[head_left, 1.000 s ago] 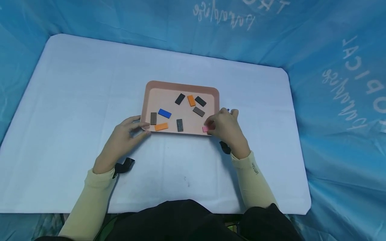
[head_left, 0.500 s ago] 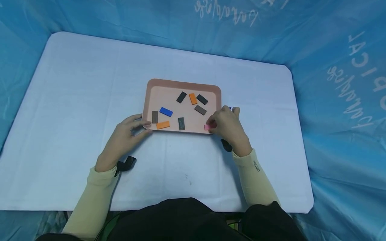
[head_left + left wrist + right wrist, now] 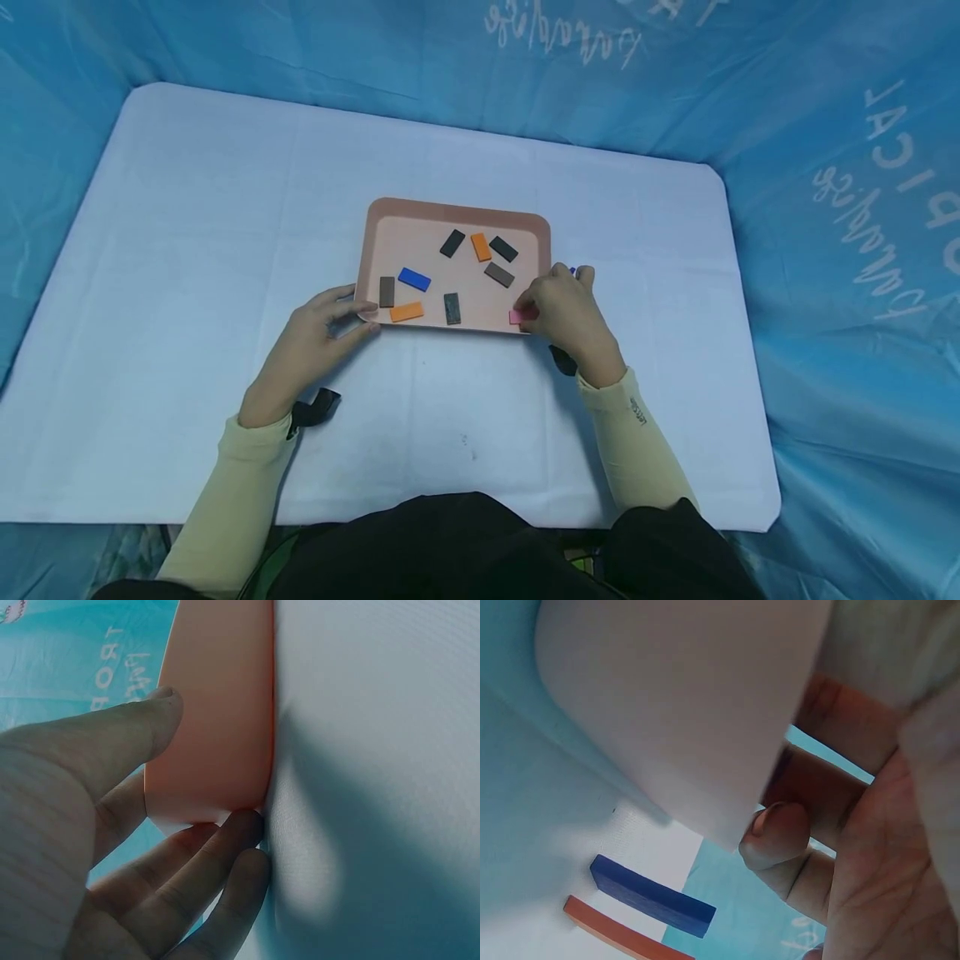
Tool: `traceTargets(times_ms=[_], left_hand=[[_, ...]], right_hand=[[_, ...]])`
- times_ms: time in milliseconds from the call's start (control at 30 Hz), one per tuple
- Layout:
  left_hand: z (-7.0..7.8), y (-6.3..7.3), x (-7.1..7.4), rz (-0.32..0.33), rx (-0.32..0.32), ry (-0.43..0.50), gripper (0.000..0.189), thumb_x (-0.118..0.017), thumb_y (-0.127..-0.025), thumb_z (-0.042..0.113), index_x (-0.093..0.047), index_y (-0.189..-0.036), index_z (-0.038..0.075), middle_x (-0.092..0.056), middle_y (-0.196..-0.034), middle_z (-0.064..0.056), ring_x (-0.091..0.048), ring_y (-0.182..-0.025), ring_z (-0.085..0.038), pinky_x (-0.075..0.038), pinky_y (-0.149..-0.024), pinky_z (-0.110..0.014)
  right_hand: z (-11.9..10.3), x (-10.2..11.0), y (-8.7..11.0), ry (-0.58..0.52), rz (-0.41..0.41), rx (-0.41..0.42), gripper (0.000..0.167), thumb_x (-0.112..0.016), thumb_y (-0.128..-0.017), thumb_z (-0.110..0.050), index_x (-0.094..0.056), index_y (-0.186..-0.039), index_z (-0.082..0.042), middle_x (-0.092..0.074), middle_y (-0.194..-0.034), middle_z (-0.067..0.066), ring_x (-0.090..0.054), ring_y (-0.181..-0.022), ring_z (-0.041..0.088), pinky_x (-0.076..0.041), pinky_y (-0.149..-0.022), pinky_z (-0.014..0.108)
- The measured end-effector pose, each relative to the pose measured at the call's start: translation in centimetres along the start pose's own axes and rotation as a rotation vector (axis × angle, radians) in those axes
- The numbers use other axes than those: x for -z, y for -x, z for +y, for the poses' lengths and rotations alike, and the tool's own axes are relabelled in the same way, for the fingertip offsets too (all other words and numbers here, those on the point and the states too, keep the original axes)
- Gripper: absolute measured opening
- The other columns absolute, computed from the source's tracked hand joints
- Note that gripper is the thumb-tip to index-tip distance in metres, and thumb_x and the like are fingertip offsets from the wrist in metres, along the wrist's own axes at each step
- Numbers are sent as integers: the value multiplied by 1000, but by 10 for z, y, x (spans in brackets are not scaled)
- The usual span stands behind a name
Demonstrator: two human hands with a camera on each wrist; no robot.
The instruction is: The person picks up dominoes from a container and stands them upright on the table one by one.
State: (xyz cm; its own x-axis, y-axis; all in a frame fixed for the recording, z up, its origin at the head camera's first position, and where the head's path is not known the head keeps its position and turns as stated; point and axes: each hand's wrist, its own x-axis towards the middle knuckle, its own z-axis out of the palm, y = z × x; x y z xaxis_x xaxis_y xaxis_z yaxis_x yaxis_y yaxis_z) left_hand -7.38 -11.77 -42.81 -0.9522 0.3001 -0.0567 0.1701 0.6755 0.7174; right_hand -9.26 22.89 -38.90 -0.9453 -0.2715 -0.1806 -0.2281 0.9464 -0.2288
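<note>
A shallow pink tray (image 3: 480,327) lies on the white table with flat rectangular blocks scattered inside. My left hand (image 3: 309,350) holds its front left corner. In the left wrist view the thumb presses the tray's outer wall (image 3: 217,697) while other fingers touch around the corner. Over the front right corner, my right hand (image 3: 566,321) pinches a small pink block (image 3: 514,317), which is mostly hidden by the fingers. In the right wrist view the tray wall (image 3: 682,697) hides that block.
Inside the tray are blue (image 3: 414,279), orange (image 3: 407,312) and several dark blocks, such as a black block (image 3: 452,243). Outside it, a blue block (image 3: 652,896) and an orange block (image 3: 622,930) lie beyond the right hand. Blue sheeting (image 3: 420,58) surrounds the table.
The head view has shifted slightly. Both hands, the tray and the blocks keep the same places relative to one another.
</note>
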Motion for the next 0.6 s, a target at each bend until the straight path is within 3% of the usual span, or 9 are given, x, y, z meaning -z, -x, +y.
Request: traceTargets(times_ms=[600], left_hand=[[-1,1,-1,4,1,-11,35,-76,-93,28,-73,-121,8,-51,-147,-21,-46,-137,-42,-41,-110,-61]], right_hand=[[5,-5,0,3,70,35,22,-92,-74,-29,-82,-91,-19,-72,-77,-7,-49,-83,20,-27,-88,55]])
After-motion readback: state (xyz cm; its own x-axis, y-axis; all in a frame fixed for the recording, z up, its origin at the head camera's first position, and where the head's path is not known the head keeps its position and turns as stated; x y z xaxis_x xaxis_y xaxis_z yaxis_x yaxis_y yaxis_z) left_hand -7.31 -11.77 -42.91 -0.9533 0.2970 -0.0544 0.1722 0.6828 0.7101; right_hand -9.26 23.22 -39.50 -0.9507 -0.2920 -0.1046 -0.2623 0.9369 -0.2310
